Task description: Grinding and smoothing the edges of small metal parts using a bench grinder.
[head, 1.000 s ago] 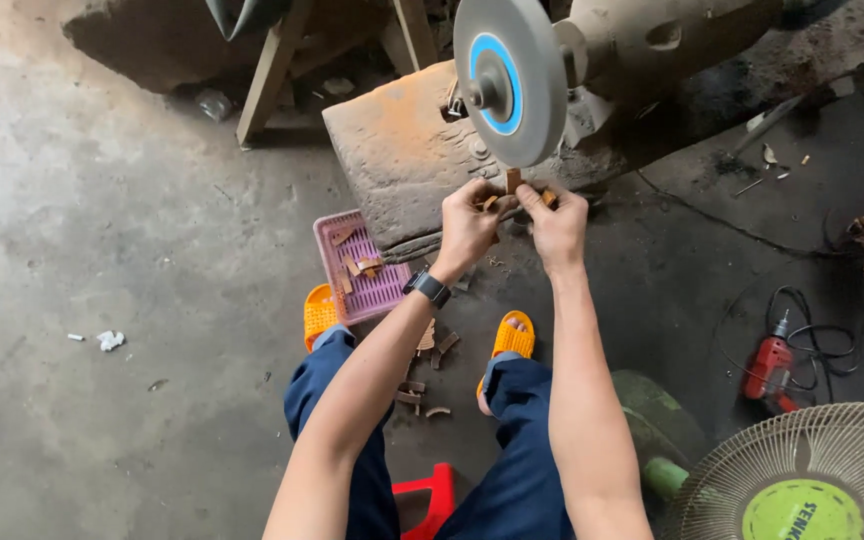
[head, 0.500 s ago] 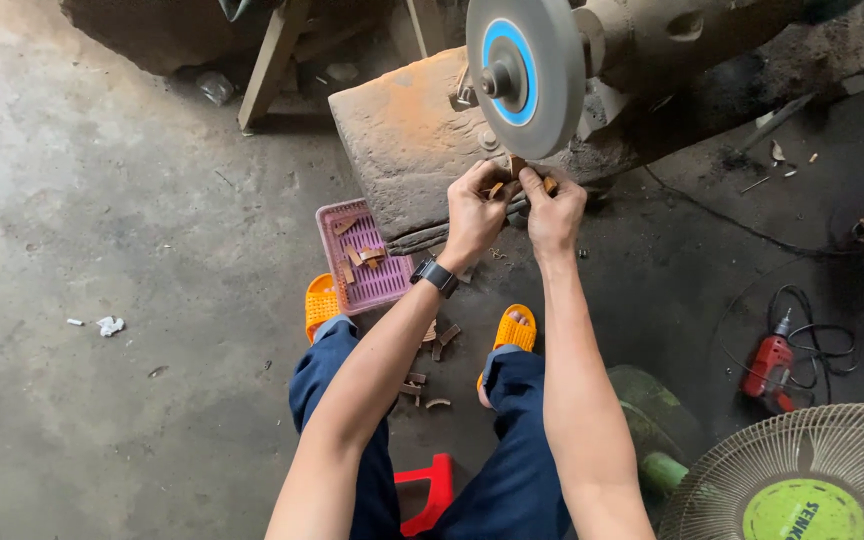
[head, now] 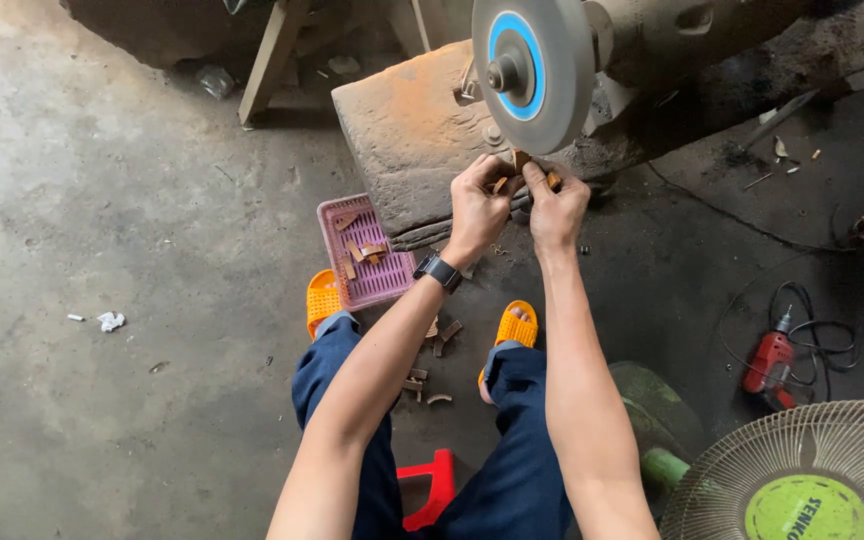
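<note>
While both arms reach forward toward 12 o'clock, the left hand [head: 479,205] and the right hand [head: 556,205] meet just under the lower rim of the grey grinding wheel [head: 534,72]. Between them sits a small brown wooden piece [head: 520,163]: it lies at about 1 o'clock from the left hand and at 11 o'clock from the right hand, above the knuckles. Both hands are curled closed, and the fingertips pinch this piece from its two sides. Its upper end is at the edge of the wheel; I cannot tell if it really touches the wheel. The left wrist carries a black watch [head: 438,270].

The wheel has a blue ring around its hub and stands on a worn, rust-coloured block [head: 402,130]. At 8 o'clock from the hands, a pink plastic basket [head: 368,282] lies on the floor beside the block, with some similar brown pieces inside. More brown scraps [head: 432,365] lie on the concrete floor [head: 102,200] between the two orange sandals [head: 517,328]. A red stool [head: 430,490] shows at 6 o'clock between the legs in blue trousers. At 4 o'clock, well apart, a red power drill [head: 770,362] lies with its cable, and a fan with a green centre [head: 802,480] fills the lower corner.
</note>
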